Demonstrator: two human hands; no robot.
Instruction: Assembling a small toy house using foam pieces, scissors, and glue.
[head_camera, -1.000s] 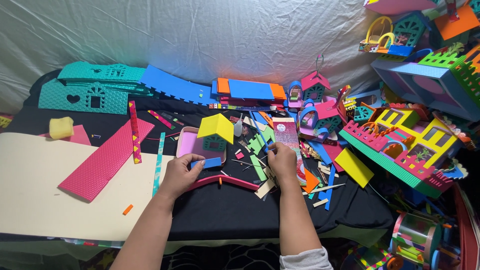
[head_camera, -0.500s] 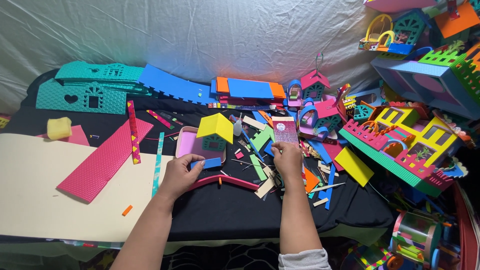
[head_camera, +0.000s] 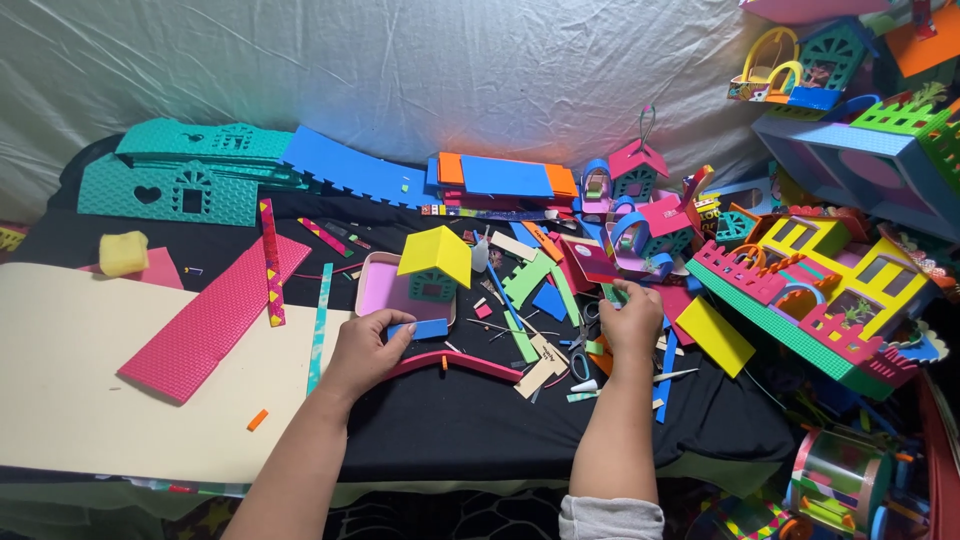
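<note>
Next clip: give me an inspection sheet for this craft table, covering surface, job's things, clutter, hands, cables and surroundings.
Surface: black cloth over the table, cream sheet at left.
Job's things: small blue foam strip; curved red strip just below it.
Clutter: foam offcuts, yellow-roofed little house, pink textured panel, scissors.
Hands: left hand pinches the blue strip; right hand holds a small green piece, details too small.
Cables: nothing seen.
Surroundings: white sheet backdrop; finished foam houses piled at right.
</note>
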